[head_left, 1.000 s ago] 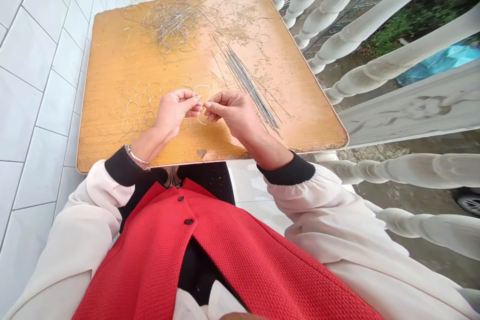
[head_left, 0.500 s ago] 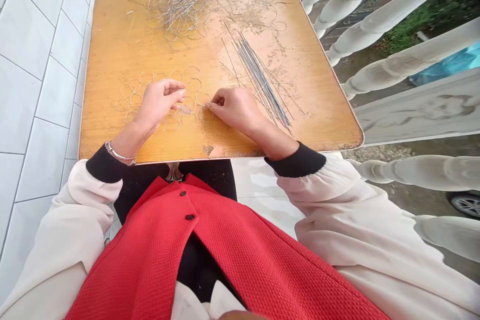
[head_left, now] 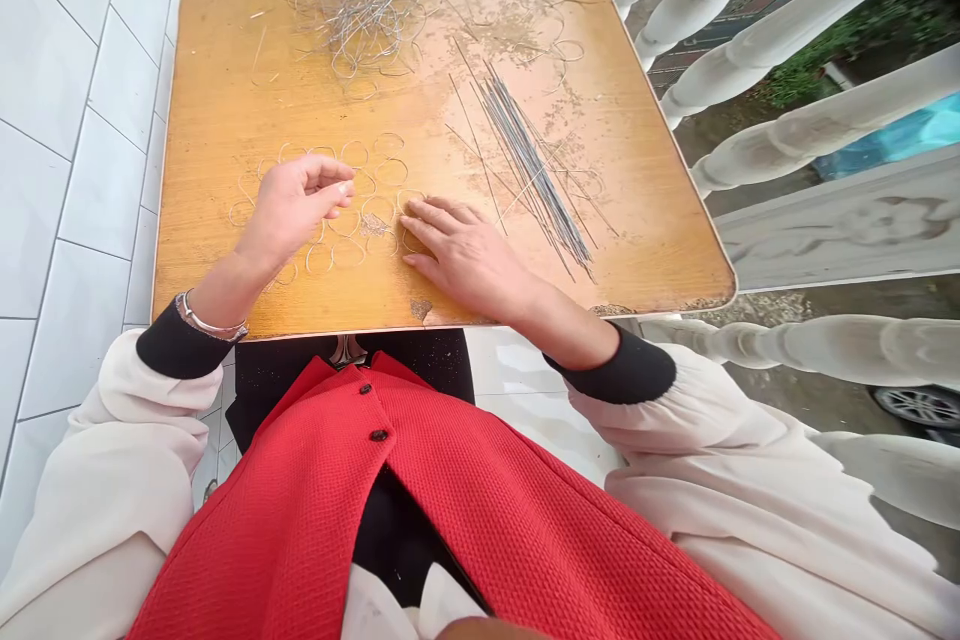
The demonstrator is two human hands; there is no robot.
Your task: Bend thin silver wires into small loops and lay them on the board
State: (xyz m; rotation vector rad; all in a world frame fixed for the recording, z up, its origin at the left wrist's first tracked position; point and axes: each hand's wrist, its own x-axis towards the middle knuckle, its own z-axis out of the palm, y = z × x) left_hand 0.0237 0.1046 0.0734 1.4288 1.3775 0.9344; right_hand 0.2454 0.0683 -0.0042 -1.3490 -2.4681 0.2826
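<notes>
Right hand (head_left: 465,248): flat, fingers extended over a wire ring (head_left: 403,212), apparently steadying it.
Left hand (head_left: 292,205): loosely curled; cannot tell whether it pinches anything.
Other rings (head_left: 367,182): between and around both hands, probably spread for easy sorting.
Straight wires (head_left: 536,165): beyond the right hand, bundled, seemingly within reach.
Tangled wire (head_left: 367,5): farther out, strands indistinguishable.
Hidden: rings beneath left hand; table (head_left: 217,100) cut off at top.

No text, label, brand, number or sign can be read.
</notes>
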